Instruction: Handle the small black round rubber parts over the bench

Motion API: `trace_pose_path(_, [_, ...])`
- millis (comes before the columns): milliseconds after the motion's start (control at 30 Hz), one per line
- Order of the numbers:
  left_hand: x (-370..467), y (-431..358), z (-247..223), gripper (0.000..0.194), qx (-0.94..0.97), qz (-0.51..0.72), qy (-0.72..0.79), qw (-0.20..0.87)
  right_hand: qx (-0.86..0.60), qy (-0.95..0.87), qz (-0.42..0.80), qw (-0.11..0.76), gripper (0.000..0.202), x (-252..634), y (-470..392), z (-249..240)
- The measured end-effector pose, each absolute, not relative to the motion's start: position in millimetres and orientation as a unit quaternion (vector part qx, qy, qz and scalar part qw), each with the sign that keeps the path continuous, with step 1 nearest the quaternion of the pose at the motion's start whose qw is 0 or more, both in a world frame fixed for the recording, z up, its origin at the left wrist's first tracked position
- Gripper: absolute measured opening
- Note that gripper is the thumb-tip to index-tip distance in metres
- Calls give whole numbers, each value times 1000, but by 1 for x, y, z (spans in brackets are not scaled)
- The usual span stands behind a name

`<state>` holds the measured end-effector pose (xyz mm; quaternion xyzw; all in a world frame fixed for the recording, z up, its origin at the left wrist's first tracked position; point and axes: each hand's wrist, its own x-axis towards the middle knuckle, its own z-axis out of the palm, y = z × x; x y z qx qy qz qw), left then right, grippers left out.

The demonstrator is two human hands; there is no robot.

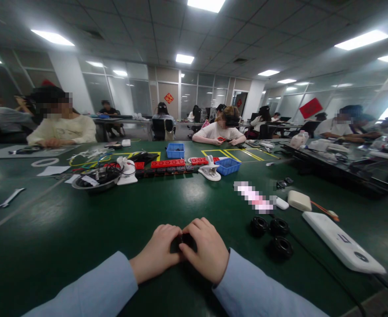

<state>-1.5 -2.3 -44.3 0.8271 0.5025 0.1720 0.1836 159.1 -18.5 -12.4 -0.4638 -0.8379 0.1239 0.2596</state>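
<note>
Low over the green table, my left hand [162, 246] and my right hand [207, 248] meet at the fingertips, their fingers curled inward. Between them is a small black object [187, 240], mostly covered by the fingers, so its kind cannot be made out. Both hands seem to grip it. To the right of my right hand lie three black ring-shaped parts, one at the left [259, 225], one behind [279, 226] and one nearer me [281, 247].
A white device [342, 242] with a cable lies at the right, near a cream box [299, 200]. Farther off stand red socket strips [167, 163], blue bins [175, 150], white clamp stands [210, 169] and a metal bowl [96, 185]. A wrench [11, 198] lies left. People sit opposite.
</note>
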Motion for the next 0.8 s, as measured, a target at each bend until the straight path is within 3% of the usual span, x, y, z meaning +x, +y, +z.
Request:
trace_pose_path(367, [-2, -3, -44, 20, 828, 181, 496, 188, -442, -853, 126, 248, 14, 159, -18, -14])
trace_pose_path(600, [0, -2, -46, 7, 830, 187, 495, 174, -387, -868, 145, 276, 25, 159, -15, -18])
trace_pose_path(800, [0, -3, -44, 7, 829, 182, 497, 179, -381, -859, 177, 291, 26, 155, -19, -18])
